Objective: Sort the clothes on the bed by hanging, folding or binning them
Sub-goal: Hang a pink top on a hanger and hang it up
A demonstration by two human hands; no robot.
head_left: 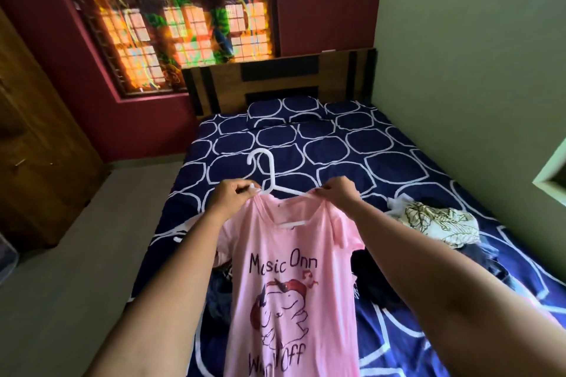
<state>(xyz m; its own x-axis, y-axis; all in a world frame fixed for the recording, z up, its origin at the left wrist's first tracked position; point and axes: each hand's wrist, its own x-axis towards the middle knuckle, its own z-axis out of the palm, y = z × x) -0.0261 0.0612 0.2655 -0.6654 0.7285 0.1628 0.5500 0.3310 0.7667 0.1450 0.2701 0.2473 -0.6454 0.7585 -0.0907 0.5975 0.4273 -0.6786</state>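
Two of our hands up over the navy bed (352, 144), left hand (234, 193) pinching white hanger (269, 180) and pink T-shirt (291, 285) shoulder, right hand (338, 191) pinching the other shoulder, printed front facing us

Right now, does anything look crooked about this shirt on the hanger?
Yes. The white hanger is only half inside the pink T-shirt: one arm lies bare above the neckline, toward the right hand.

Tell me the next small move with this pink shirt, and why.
Probably draw the shoulders of the pink shirt outward along the white hanger. Left hand and right hand pinch fabric at the hanger's arms, yet the neckline sags below them, so it looks unseated.
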